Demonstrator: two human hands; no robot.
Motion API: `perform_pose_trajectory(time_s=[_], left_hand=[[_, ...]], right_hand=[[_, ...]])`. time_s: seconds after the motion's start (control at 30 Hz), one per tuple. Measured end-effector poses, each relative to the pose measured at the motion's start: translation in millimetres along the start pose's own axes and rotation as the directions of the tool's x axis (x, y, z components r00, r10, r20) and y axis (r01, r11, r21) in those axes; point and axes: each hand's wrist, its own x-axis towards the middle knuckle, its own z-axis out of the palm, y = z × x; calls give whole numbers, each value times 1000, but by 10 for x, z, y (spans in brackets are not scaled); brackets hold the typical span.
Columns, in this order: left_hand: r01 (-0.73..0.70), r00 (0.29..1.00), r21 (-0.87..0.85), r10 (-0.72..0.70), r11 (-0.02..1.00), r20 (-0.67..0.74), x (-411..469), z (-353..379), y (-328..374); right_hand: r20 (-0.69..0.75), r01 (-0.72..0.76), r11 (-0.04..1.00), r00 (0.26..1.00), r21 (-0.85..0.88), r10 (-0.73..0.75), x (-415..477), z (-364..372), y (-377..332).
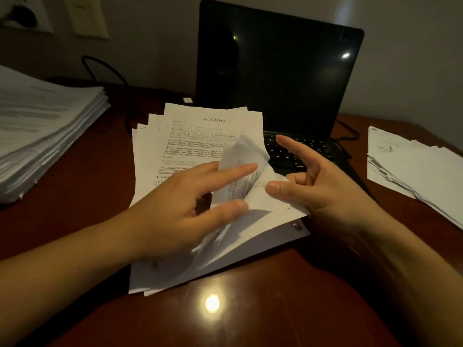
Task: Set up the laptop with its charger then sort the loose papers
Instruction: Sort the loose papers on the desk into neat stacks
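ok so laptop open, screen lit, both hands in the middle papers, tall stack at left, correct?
No: the head view shows the laptop screen dark. The rest holds: left hand and right hand in the middle papers, tall stack at left.

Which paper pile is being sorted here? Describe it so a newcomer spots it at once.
Start at the open black laptop at the back of the reddish-brown wooden desk. In front lies a fanned pile of white printed sheets, overlapping the keyboard. Unlike the tall paper stack far left and the flatter paper pile at right, it has the left hand and right hand on it.
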Motion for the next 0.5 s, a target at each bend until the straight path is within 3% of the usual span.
perform_pose_trajectory(time_s=[0.1, 0.17, 0.3, 0.37, 0.43, 0.5], left_hand=[[-4, 1000, 7, 4, 1000, -25, -4, -7, 18], [6, 998, -93, -12, 996, -67, -3, -22, 75], [6, 981, -240, -52, 971, -189, 6, -45, 161], [-4, 978, -295, -57, 956, -198, 7, -50, 184], [-21, 986, -316, -32, 948, -161, -8, -42, 182], [-20, 997, -311, -6, 950, -82, -35, -23, 178]], right_hand=[[-28, 40, 999, 999, -16, -41, -13, 37, 10], [-71, 52, 995, 996, -87, -58, -12, 25, 23], [-277, 35, 975, 956, -218, -96, 42, -42, 75], [-309, -31, 996, 951, -81, 5, 68, -46, 91], [-223, -97, 979, 965, 181, 137, 85, -41, 102], [-153, -121, 944, 973, 308, 174, 104, -56, 120]])
